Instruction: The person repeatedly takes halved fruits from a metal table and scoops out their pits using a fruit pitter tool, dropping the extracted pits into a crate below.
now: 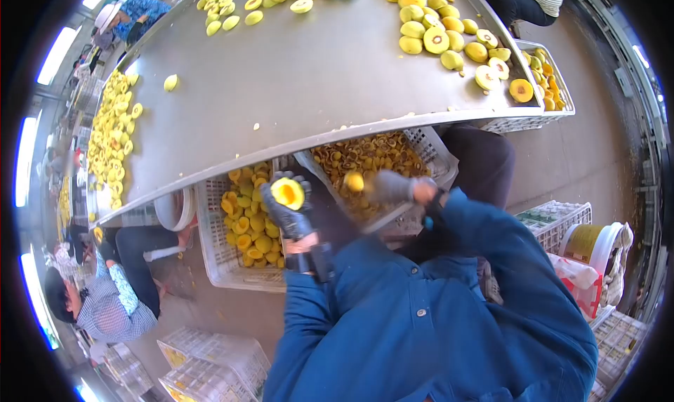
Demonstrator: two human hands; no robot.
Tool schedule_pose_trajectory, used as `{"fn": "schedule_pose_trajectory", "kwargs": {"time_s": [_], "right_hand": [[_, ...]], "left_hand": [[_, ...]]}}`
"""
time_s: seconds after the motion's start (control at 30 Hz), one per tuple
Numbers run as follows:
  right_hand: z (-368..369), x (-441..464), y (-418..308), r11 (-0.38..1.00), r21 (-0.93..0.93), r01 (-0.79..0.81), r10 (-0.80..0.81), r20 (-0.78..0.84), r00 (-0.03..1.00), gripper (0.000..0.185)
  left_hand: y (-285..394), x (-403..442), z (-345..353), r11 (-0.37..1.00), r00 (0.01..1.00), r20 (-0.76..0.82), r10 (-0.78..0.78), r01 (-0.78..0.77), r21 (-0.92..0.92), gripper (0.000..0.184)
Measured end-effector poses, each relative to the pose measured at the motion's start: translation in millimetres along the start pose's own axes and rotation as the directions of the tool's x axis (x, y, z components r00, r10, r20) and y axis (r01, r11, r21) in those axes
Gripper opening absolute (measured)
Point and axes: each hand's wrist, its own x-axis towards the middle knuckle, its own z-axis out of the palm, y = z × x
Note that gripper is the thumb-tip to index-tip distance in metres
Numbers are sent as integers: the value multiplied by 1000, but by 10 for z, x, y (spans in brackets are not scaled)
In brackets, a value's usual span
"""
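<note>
My left hand [289,218], in a dark glove, holds a yellow peach half [288,193] with its hollow facing up, above the edge of a white crate of peach halves [254,237]. My right hand [392,186], in a grey glove, is smeared by motion and its fingers cannot be made out. Just left of it is a small round yellow piece [354,182]; whether the hand touches it I cannot tell. Both are over a crate of brownish pits and scraps [375,153] under the table edge.
The metal table [281,86] carries whole and halved peaches [435,30] at right and a heap of halves [112,132] at left. Another crate of peaches [551,86] stands beyond its right end. A co-worker [116,304] sits at left. White buckets [593,244] and crates [210,367] stand around.
</note>
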Motion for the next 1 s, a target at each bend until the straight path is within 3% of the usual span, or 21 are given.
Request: {"fn": "schedule_pose_trajectory", "kwargs": {"time_s": [0.03,0.07,0.1,0.13,0.17,0.2,0.23,0.27,0.3,0.33,0.4,0.43,0.47,0.5,0.53,0.57,0.6,0.67,0.77,0.83,1.0], "right_hand": [[182,229,422,763,-611,212,-228,54,972,15],[68,281,582,825,-564,-42,-3,-78,997,13],[-28,313,641,932,-327,-158,129,-111,985,14],[-79,278,607,899,259,-354,380,-57,923,16],[-120,231,560,590,674,-445,568,46,822,18],[-156,171,493,320,835,-447,656,145,741,21],[-145,106,431,551,709,-440,555,82,828,21],[-114,57,418,748,545,-379,442,18,897,23],[-189,-136,506,886,337,-318,348,-32,937,27],[-212,-296,537,891,353,-284,351,-142,925,28],[-410,-539,233,785,524,-331,488,-194,851,31],[-573,-700,-22,637,669,-383,591,-104,800,33],[-482,-804,-40,650,701,-294,579,-206,789,35],[-400,-858,-48,665,720,-198,558,-303,773,37],[-503,-949,-189,602,746,-285,616,-206,760,37],[-578,-1049,-335,534,762,-367,663,-108,741,36],[-320,-1070,-206,621,722,-305,626,-223,747,37],[-145,-1169,-197,671,706,-226,587,-320,743,38],[-75,-1303,-185,682,687,-252,590,-312,744,37],[-80,-1325,-141,620,748,-236,622,-285,729,38],[-195,-1338,-94,510,839,-190,689,-266,674,38]], "left_hand": [[217,-91,-4,998,987,-157,45,-40,39,42],[386,-117,-178,992,978,-174,115,-104,76,43],[539,-164,-310,978,957,-217,193,-169,125,42],[715,-250,-473,959,931,-260,258,-214,184,41],[823,-368,-717,701,845,-80,529,-382,603,41],[992,-538,-1442,436,874,-102,475,-133,890,41],[1159,-693,-2157,-118,899,-124,420,189,975,41],[1320,-830,-2847,-519,921,-145,362,329,789,42],[1426,-727,-2513,-471,934,-254,250,346,812,44],[1528,-620,-2109,-425,925,-356,131,377,823,45],[1503,-242,-1577,-210,931,-58,360,141,967,44],[1479,-111,-1380,-103,869,35,493,18,995,44],[1430,34,-1220,-6,772,86,629,-105,994,45],[1330,282,-1004,24,772,148,618,-206,978,42],[1194,570,-688,55,763,206,613,-301,952,41],[940,546,174,-212,651,587,481,-563,798,37],[619,667,680,-66,661,632,403,-668,741,37],[66,953,1504,-314,446,890,98,-834,453,41],[-931,1372,2389,-251,186,967,-174,-958,139,47],[-1573,1749,2719,-268,153,960,-237,-960,87,52],[-2459,2345,3365,-400,272,914,-301,-906,138,50]]}}
